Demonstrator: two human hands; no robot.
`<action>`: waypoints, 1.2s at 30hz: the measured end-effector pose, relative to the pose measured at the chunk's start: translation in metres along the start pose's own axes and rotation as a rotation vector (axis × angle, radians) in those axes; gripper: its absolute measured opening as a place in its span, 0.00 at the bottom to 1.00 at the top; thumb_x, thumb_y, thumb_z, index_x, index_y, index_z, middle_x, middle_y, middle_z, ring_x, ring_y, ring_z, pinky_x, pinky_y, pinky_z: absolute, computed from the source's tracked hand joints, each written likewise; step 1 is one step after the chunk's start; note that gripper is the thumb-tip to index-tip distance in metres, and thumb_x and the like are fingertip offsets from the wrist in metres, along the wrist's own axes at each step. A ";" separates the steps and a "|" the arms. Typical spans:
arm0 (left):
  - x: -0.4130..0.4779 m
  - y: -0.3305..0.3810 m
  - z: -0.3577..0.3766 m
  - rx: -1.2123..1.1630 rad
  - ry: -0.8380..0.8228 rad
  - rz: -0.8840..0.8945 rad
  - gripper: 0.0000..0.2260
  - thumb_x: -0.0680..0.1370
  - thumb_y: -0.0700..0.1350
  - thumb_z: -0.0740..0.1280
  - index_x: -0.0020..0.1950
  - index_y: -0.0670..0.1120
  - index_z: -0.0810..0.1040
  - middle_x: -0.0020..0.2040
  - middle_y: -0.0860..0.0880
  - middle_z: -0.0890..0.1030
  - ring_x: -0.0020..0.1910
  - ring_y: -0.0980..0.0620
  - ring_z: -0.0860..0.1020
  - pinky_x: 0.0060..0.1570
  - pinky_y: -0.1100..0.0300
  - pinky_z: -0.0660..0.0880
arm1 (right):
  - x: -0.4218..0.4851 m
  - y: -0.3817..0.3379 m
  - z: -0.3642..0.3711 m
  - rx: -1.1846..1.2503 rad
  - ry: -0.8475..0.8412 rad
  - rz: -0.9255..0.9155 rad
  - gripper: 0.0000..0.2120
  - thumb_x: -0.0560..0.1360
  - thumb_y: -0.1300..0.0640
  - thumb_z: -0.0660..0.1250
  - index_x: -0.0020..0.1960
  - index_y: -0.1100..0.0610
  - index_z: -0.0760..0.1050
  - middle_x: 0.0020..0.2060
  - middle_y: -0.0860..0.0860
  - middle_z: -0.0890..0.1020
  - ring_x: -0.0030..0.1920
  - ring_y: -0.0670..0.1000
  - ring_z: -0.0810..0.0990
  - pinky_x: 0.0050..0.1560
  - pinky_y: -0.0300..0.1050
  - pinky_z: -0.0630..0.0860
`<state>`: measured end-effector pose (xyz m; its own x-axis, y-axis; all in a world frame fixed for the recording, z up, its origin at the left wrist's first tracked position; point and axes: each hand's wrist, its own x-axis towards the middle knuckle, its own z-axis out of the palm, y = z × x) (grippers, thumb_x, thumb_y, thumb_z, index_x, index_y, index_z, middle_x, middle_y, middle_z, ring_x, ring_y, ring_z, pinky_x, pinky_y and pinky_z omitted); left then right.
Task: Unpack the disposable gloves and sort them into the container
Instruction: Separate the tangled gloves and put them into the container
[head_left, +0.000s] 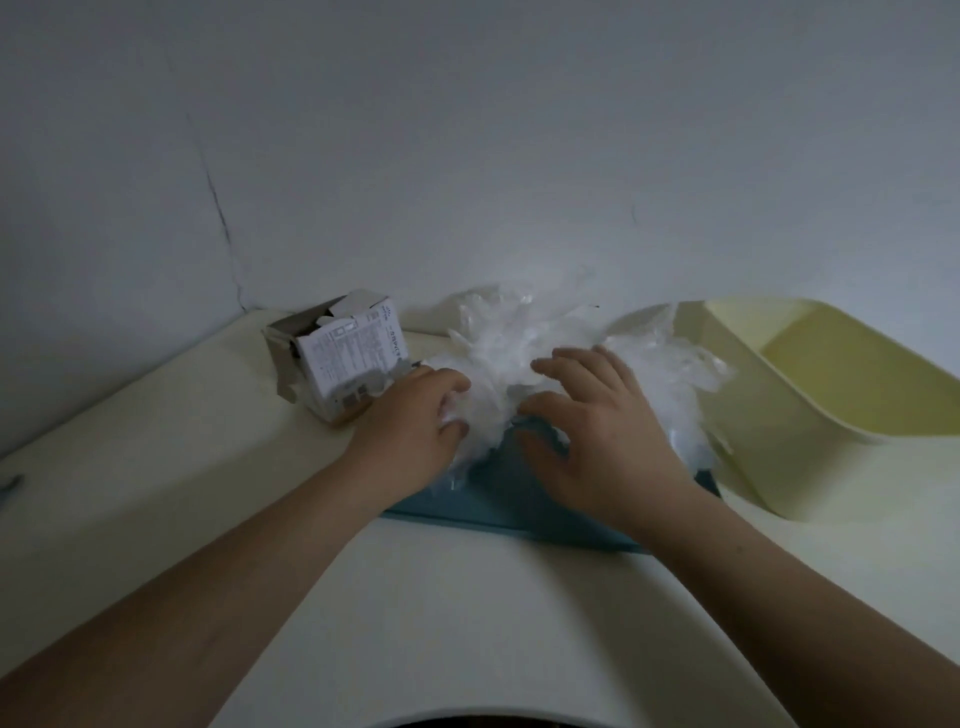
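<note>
Together, left hand (415, 421) grips the gloves (511, 332) while right hand (602, 436) presses them, fingers spread.

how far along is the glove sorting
Done: the box is open and the gloves lie heaped on the blue tray. In hand: the left hand grips the heap, the right hand rests on it. Left: the yellow bin shows no gloves inside.

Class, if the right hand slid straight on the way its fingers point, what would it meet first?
More of the glove pile it rests on, since the right hand points left across it; beyond that, probably the left hand, though depth is unclear.
</note>
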<state>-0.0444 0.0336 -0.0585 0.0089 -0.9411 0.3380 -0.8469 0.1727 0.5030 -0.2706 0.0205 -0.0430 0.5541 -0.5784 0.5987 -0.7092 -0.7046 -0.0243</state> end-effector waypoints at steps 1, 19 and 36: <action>0.003 0.002 0.002 -0.034 0.023 -0.003 0.11 0.80 0.49 0.73 0.61 0.53 0.79 0.49 0.59 0.74 0.46 0.58 0.76 0.45 0.62 0.71 | -0.002 -0.005 -0.001 0.043 0.003 0.005 0.13 0.76 0.46 0.68 0.54 0.51 0.85 0.58 0.50 0.82 0.58 0.56 0.80 0.58 0.56 0.79; 0.017 0.038 -0.027 -0.580 0.058 -0.197 0.07 0.81 0.48 0.71 0.47 0.46 0.80 0.39 0.48 0.80 0.33 0.58 0.74 0.35 0.67 0.70 | 0.026 -0.007 0.046 0.851 -0.151 0.743 0.23 0.69 0.47 0.81 0.59 0.51 0.79 0.50 0.47 0.86 0.50 0.49 0.85 0.54 0.53 0.84; 0.015 0.070 -0.056 -1.396 -0.139 -0.311 0.19 0.81 0.29 0.61 0.69 0.43 0.78 0.59 0.38 0.83 0.49 0.45 0.85 0.45 0.52 0.84 | 0.038 -0.002 -0.025 1.493 -0.094 0.752 0.32 0.67 0.53 0.80 0.70 0.51 0.75 0.62 0.53 0.84 0.61 0.54 0.84 0.59 0.51 0.80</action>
<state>-0.0736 0.0481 0.0258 -0.0272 -0.9991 0.0336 0.3851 0.0205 0.9226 -0.2591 0.0102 0.0002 0.3678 -0.9283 0.0553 0.1674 0.0076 -0.9859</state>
